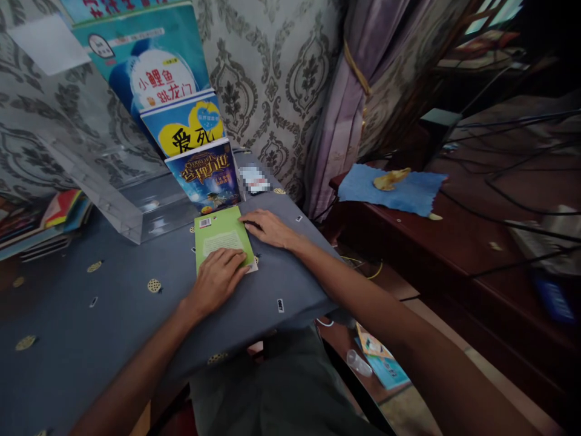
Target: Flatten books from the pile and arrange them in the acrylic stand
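Observation:
A green book lies on the blue tablecloth with its barcode side up. My left hand rests flat on its lower half, fingers stretched over the printed text panel. At the book's upper right edge, my right hand reaches in with its fingertips against the edge and its palm low over the cloth; nothing is gripped in it. Just beyond stands a dark blue book with gold lettering, in front of a blue and yellow book and a taller teal book, all stepped upward.
A clear acrylic rack stands left of the upright books, near a pile of books. Behind them hangs a patterned curtain. To the right, a dark red table carries a blue cloth, a yellowish figurine and cables.

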Action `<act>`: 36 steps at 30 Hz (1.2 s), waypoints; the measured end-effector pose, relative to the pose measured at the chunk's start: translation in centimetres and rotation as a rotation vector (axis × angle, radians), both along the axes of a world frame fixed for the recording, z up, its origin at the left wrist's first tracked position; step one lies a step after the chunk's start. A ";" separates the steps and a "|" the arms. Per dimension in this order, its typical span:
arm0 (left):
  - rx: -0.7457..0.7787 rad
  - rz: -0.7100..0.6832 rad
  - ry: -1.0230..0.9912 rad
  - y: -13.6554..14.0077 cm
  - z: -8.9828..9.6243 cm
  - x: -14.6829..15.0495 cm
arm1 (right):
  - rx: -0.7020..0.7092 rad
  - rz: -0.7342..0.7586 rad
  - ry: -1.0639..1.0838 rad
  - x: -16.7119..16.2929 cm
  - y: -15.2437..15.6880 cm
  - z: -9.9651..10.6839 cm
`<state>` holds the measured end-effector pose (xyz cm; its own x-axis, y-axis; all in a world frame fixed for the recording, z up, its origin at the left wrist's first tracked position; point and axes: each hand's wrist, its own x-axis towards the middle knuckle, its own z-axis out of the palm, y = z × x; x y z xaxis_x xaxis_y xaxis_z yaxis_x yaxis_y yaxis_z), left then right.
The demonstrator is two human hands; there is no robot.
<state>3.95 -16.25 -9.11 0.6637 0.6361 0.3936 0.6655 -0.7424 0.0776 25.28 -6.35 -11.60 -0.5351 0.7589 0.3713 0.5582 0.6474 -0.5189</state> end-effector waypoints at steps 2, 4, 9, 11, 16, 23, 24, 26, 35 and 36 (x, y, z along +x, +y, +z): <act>0.008 -0.009 -0.053 0.0 -0.2 0.2 | -0.031 0.000 0.055 0.1 -0.5 0.5; 0.011 -0.015 -0.093 -0.1 -0.3 0.3 | -0.094 -0.004 0.123 0.0 -1.0 1.1; -0.014 -0.014 -0.131 -0.1 -0.3 0.4 | -0.382 0.119 0.323 -0.4 -1.8 1.8; -0.046 -0.009 -0.128 -0.1 -0.2 0.4 | -0.510 0.194 0.383 -0.6 -1.9 1.9; -0.092 0.001 -0.073 -0.1 0.2 0.4 | -0.702 0.269 0.454 -0.6 -1.8 1.8; -0.104 0.004 -0.056 -0.2 0.3 0.5 | -0.734 0.291 0.451 -0.4 -1.7 1.9; -0.103 0.008 -0.056 -0.2 0.3 0.5 | -0.733 0.293 0.450 -0.4 -1.7 1.9; -0.103 0.008 -0.047 -0.3 0.4 0.5 | -0.733 0.298 0.452 -0.4 -1.7 1.9; -0.017 -0.003 0.045 -0.7 0.2 0.6 | -0.743 0.334 0.447 -0.4 -2.7 2.5; 0.007 -0.009 0.055 -0.7 0.2 0.6 | -0.744 0.336 0.443 -0.4 -2.9 2.6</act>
<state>4.50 -16.95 -8.94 0.6905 0.6273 0.3602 0.6617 -0.7489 0.0359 24.91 -9.26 -9.02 -0.6954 0.7147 0.0744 0.0530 0.1543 -0.9866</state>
